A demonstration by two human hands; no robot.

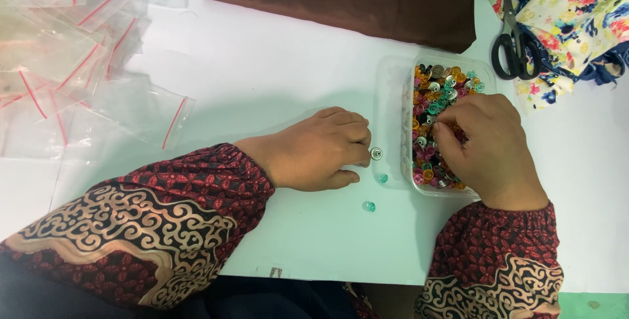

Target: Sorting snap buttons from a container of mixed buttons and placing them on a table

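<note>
Beads (438, 106) fill the clear tray (390, 83) where our right hand (488, 148) digs, fingers (447, 137) pinching among them, though what they grip we cannot tell. Our left hand (318, 152) rests curled on the desk (262, 63), fingertips touching a silver bead (376, 154); two teal beads (382, 178) lie just below.

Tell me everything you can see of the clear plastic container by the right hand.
The clear plastic container is a shallow rectangular tub with rounded corners and a wide flat rim, sitting upright on the white table. It is open and filled with small round beads in orange, teal, pink and silver. The right hand reaches into it, fingertips among the beads, covering its near right part.
</note>
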